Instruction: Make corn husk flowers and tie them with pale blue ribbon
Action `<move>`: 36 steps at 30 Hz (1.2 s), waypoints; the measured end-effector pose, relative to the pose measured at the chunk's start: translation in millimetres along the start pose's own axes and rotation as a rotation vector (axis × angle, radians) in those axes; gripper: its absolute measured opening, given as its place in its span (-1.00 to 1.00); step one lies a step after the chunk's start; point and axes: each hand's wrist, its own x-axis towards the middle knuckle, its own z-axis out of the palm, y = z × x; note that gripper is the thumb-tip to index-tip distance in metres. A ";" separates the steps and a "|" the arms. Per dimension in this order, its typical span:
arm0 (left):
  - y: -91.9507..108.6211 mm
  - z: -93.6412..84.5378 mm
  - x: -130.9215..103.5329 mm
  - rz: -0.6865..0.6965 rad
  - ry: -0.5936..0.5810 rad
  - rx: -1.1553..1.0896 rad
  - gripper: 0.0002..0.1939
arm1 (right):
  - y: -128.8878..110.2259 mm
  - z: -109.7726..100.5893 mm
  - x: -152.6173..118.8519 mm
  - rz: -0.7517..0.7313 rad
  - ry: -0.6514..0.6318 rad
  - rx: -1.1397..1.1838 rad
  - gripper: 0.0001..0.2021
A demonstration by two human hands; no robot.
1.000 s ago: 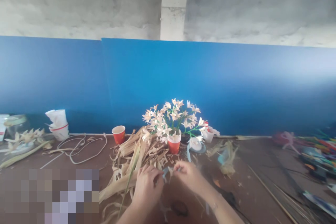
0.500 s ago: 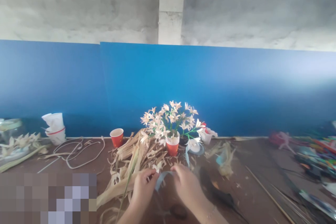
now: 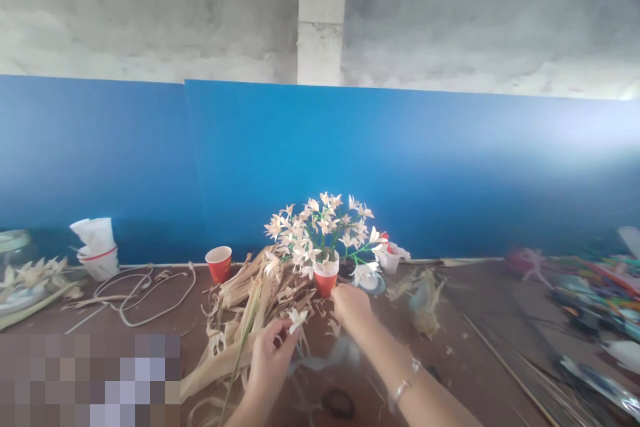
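Since the earlier frame, the right hand (image 3: pixel 353 307) has moved away from the left hand (image 3: pixel 273 353) to the far side, just beside a red-and-white cup (image 3: pixel 326 283). Hands in view: two. Left thumb and fingers are closed narrowly on one white flower (image 3: pixel 297 320), near centre, at the right edge of one heap of dry husks (image 3: pixel 260 290). Right fingertips are hidden; whether they hold anything cannot be told. Red cups: two, one bearing the bouquet (image 3: pixel 325 223), one standing alone (image 3: pixel 220 270) to the left. Blooms in the bouquet overlap and cannot be counted exactly. Dark ring on the table: one (image 3: pixel 337 404). Condition of the held flower: pale, slender pointed petals spread outward, facing the far side; finer detail too small to tell.
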 end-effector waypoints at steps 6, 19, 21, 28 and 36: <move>-3.5 -0.8 0.5 0.035 0.004 -0.007 -0.67 | -5.7 5.1 21.9 -0.105 -0.118 -0.083 -0.70; -7.5 1.1 2.9 -0.046 0.024 -0.113 -0.68 | -6.8 4.7 16.3 -0.228 0.017 0.096 -0.84; -8.4 1.6 3.1 -0.081 0.017 -0.153 -0.66 | -5.4 -1.5 4.8 -0.220 0.123 0.220 -0.86; -4.5 2.6 3.6 -0.160 0.039 -0.289 -0.64 | 2.7 -7.5 -13.1 -0.161 0.158 0.813 -0.84; 7.0 0.4 2.3 -0.344 -0.021 -0.618 -0.70 | -14.5 -1.1 -30.5 -0.090 -0.056 1.274 -0.87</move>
